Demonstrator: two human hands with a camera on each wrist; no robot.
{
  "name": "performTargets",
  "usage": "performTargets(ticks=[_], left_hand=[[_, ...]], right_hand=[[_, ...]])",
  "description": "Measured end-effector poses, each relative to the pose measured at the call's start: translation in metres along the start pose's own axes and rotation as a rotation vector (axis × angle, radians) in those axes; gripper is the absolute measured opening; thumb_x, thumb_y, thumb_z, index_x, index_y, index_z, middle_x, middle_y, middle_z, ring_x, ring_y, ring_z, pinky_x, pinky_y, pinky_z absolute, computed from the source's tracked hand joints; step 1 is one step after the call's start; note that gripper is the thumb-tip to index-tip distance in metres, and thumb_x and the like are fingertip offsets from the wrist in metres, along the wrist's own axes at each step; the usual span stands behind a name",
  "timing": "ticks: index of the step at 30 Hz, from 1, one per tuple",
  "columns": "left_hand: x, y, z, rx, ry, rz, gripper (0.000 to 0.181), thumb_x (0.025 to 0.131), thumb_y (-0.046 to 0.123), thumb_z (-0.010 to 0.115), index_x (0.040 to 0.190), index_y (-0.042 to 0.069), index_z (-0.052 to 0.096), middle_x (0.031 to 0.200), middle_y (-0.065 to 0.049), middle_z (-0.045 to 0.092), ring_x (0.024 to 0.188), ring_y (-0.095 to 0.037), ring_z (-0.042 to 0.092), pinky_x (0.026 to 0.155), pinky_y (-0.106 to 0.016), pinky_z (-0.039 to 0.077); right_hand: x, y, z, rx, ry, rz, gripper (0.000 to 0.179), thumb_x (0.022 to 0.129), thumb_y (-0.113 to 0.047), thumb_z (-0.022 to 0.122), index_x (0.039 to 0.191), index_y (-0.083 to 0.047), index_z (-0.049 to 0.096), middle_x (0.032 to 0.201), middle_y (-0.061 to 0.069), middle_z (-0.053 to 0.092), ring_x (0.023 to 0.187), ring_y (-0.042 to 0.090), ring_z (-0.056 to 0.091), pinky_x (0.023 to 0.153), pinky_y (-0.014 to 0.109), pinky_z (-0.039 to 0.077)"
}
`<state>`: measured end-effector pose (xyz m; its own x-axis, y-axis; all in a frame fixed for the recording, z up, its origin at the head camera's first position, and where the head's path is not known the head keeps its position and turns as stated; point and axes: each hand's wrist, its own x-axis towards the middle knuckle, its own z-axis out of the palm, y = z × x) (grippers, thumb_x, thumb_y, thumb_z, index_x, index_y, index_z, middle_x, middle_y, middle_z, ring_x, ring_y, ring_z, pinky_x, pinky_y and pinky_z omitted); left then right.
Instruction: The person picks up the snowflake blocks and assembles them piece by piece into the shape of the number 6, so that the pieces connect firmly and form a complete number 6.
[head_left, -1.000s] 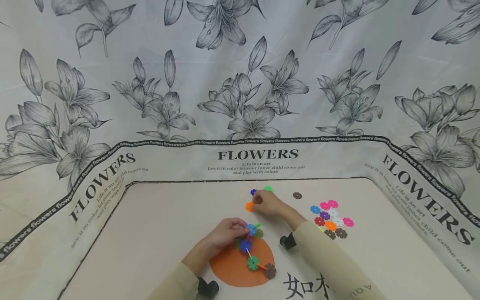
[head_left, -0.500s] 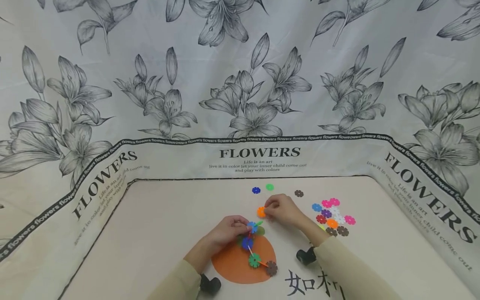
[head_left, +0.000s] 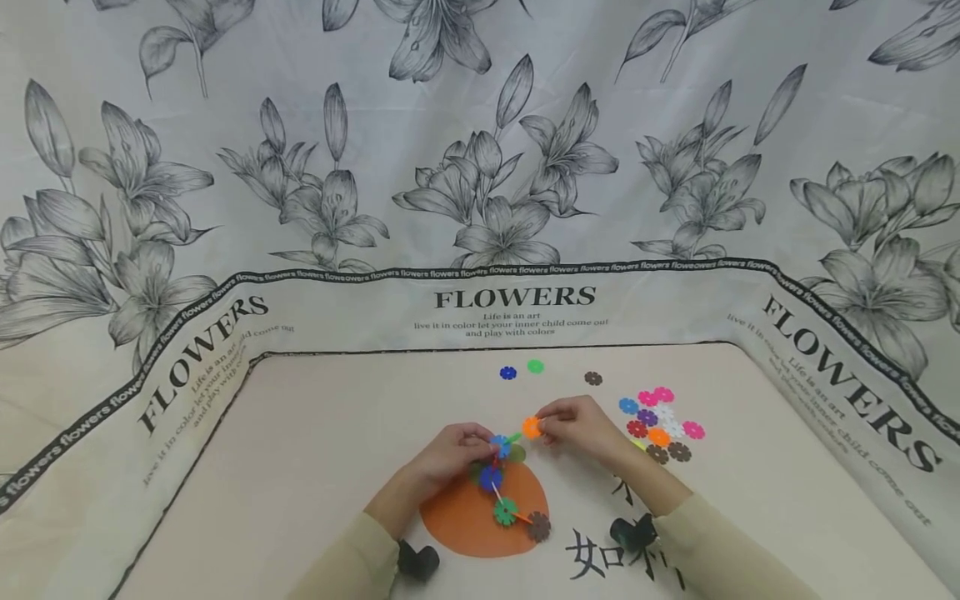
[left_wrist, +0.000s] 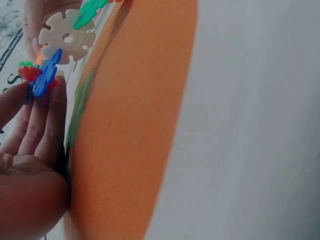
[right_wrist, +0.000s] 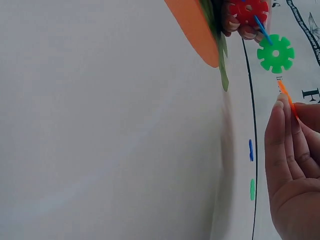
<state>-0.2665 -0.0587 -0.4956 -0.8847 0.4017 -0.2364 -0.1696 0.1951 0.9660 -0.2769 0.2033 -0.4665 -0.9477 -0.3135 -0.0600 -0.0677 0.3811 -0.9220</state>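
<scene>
My left hand pinches a chain of notched plastic snowflake discs between thumb and fingertips, at a light blue disc. From there the chain hangs toward me through a dark blue disc and a green disc to a brown disc, with others set edge-on between them. A bright green disc sticks out at the chain's upper end. Thumb and fingers of my right hand pinch an orange disc. In the right wrist view its edge points at the bright green disc, with a small gap between them.
A heap of loose discs in several colours lies to the right. Farther back are single blue, green and brown discs. An orange round print and black characters mark the mat. A flowered curtain encloses the table.
My right hand has brought the orange disc from near the back blue disc rightward and toward me, beside the chain's end. My left hand keeps its hold with little movement.
</scene>
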Motion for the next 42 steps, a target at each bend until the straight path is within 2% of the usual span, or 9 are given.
performTargets(ticks=[7, 11, 17, 25, 31, 37, 42], left_hand=[[0.000, -0.001, -0.001, 0.003, -0.004, -0.006, 0.021, 0.100, 0.020, 0.068, 0.112, 0.003, 0.066, 0.098, -0.007, 0.077, 0.096, -0.016, 0.068, 0.100, -0.035, 0.051], [0.000, 0.000, -0.001, 0.001, -0.001, -0.012, 0.021, 0.100, 0.020, 0.068, 0.112, 0.003, 0.066, 0.099, -0.007, 0.077, 0.096, -0.016, 0.068, 0.101, -0.037, 0.051], [0.002, 0.001, -0.001, 0.000, -0.004, -0.003, 0.021, 0.100, 0.020, 0.068, 0.112, 0.003, 0.066, 0.099, -0.008, 0.077, 0.097, -0.017, 0.069, 0.102, -0.036, 0.051], [0.002, 0.001, -0.002, 0.003, 0.006, -0.016, 0.021, 0.100, 0.021, 0.068, 0.112, 0.004, 0.067, 0.099, -0.006, 0.077, 0.096, -0.017, 0.068, 0.102, -0.036, 0.050], [0.003, -0.002, -0.001, -0.004, 0.000, -0.011, 0.020, 0.100, 0.019, 0.068, 0.111, 0.003, 0.067, 0.099, -0.007, 0.077, 0.096, -0.017, 0.069, 0.101, -0.036, 0.051], [0.001, -0.001, 0.001, 0.008, 0.001, 0.010, 0.021, 0.100, 0.019, 0.068, 0.111, 0.001, 0.066, 0.097, -0.008, 0.077, 0.094, -0.016, 0.067, 0.098, -0.034, 0.052], [-0.001, 0.000, 0.003, 0.008, 0.034, 0.004, 0.022, 0.099, 0.020, 0.069, 0.109, 0.001, 0.067, 0.096, -0.008, 0.077, 0.090, -0.016, 0.067, 0.093, -0.032, 0.053]], right_hand=[[-0.003, -0.001, 0.001, 0.082, 0.030, 0.033, 0.028, 0.098, -0.011, 0.067, 0.117, 0.010, 0.068, 0.101, 0.024, 0.073, 0.084, 0.028, 0.072, 0.082, 0.041, 0.061], [-0.004, -0.002, 0.003, 0.124, 0.033, 0.032, 0.029, 0.098, -0.010, 0.067, 0.117, 0.011, 0.067, 0.103, 0.026, 0.073, 0.083, 0.026, 0.072, 0.082, 0.040, 0.061], [-0.003, -0.003, 0.007, 0.131, 0.059, 0.045, 0.029, 0.098, -0.012, 0.067, 0.118, 0.009, 0.068, 0.102, 0.023, 0.074, 0.082, 0.022, 0.072, 0.081, 0.038, 0.061], [-0.002, -0.002, 0.014, 0.116, 0.079, 0.045, 0.028, 0.099, -0.012, 0.066, 0.119, 0.008, 0.068, 0.102, 0.019, 0.075, 0.086, 0.026, 0.073, 0.081, 0.035, 0.061], [-0.006, -0.003, 0.016, 0.110, 0.040, 0.049, 0.031, 0.099, -0.013, 0.066, 0.121, 0.008, 0.066, 0.097, 0.019, 0.076, 0.083, 0.022, 0.073, 0.078, 0.030, 0.060], [-0.010, -0.005, 0.015, 0.141, -0.012, 0.047, 0.035, 0.099, -0.012, 0.065, 0.128, 0.008, 0.063, 0.097, 0.022, 0.075, 0.085, 0.024, 0.074, 0.081, 0.034, 0.061], [-0.011, -0.003, 0.017, 0.204, -0.034, 0.048, 0.039, 0.099, -0.010, 0.065, 0.132, 0.009, 0.060, 0.099, 0.022, 0.075, 0.084, 0.022, 0.074, 0.082, 0.036, 0.061]])
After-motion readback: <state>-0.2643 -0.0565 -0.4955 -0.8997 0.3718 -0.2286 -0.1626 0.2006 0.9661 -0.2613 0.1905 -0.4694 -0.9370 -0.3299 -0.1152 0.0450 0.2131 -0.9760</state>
